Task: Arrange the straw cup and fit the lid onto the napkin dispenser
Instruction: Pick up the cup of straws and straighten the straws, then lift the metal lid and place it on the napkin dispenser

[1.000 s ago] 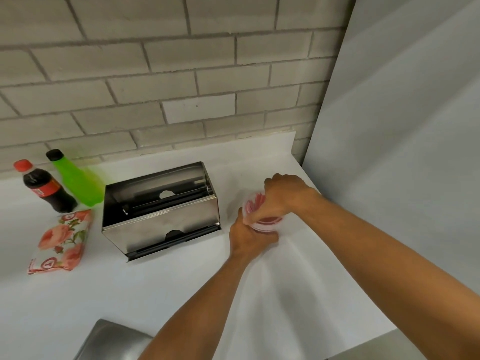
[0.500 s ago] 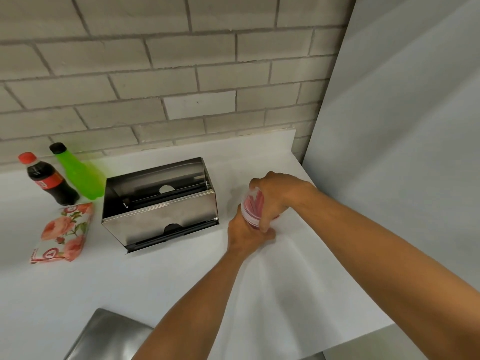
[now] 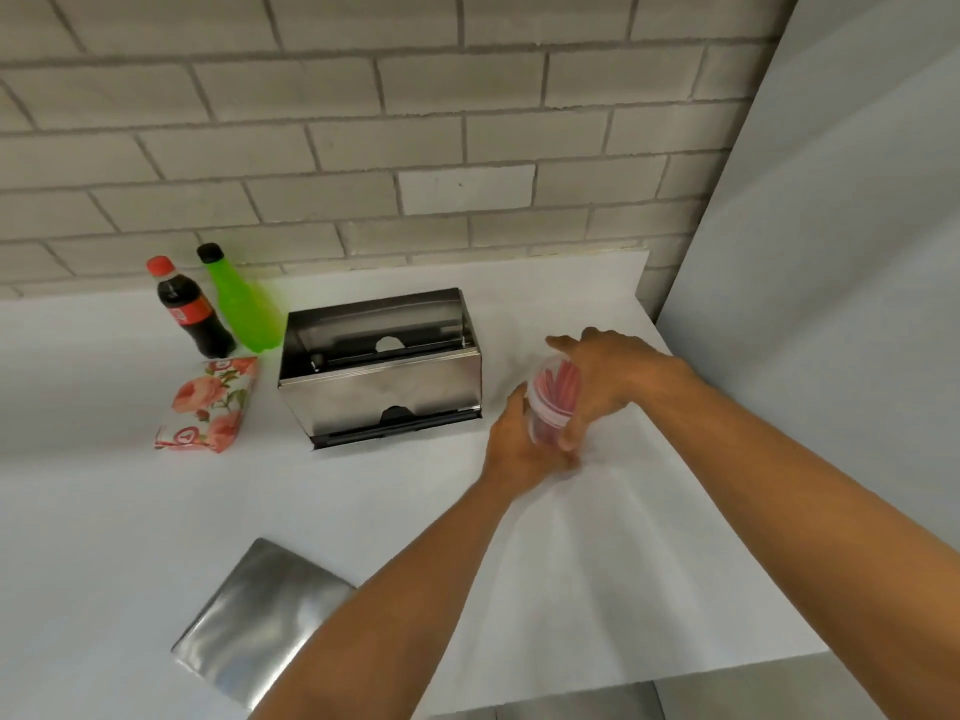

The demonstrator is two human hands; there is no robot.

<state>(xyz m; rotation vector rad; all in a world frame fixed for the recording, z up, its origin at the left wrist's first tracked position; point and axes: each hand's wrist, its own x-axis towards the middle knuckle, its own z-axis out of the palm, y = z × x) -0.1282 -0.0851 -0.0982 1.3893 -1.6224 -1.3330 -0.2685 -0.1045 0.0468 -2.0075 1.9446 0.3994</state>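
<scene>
Toward three o'clock on the white bench [image 3: 130, 511], a clear plastic cup filled with red straws [image 3: 553, 402] sits between both hands: the left hand [image 3: 519, 444] cups its lower side from about seven o'clock, fingers curled against the wall, while the right hand [image 3: 613, 376] comes over from two o'clock, thumb and fingers wrapped round the rim side with the forefinger lifted off and pointing toward eleven. Whether the cup's base rests on the bench or is just raised is hidden by the hands. By my reading the straw cup part is in hand but unfinished, since neither hand has let go. The second part looks untouched: the open-topped rectangular stainless steel napkin dispenser [image 3: 384, 402] stands just beside the cup at nine o'clock of it, its top uncovered, and the flat brushed-steel lid [image 3: 260, 615] lies well apart at the bench's six o'clock edge, partly under the left forearm. Around the dispenser's ten o'clock stand a dark cola bottle with a red cap [image 3: 192, 317] and a bright green bottle with a black cap [image 3: 244, 309], with a rose-printed napkin packet [image 3: 210, 405] at its nine o'clock. Nothing blocks the dispenser's top; the left forearm must clear before the lid can be lifted.
</scene>
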